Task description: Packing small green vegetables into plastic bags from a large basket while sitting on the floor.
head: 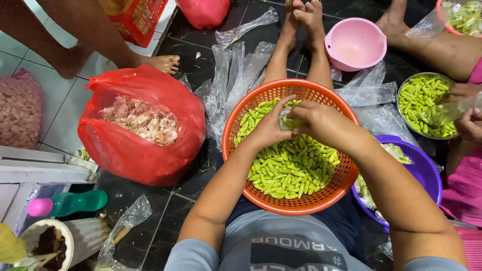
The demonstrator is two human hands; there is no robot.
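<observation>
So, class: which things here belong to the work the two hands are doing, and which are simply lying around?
In use:
- left hand and right hand, together holding a small clear bag of green pods
- orange basket of green pods on the lap

Lying about:
- red bag of pale peelings
- pink bowl
- empty clear bags
- green bottle

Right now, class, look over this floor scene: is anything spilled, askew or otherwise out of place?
Nothing is spilled: the green pods stay inside the orange basket, where both hands, left and right, meet over a small clear bag. Only the empty clear plastic bags look untidy, lying crumpled and scattered across the dark floor tiles.
</observation>
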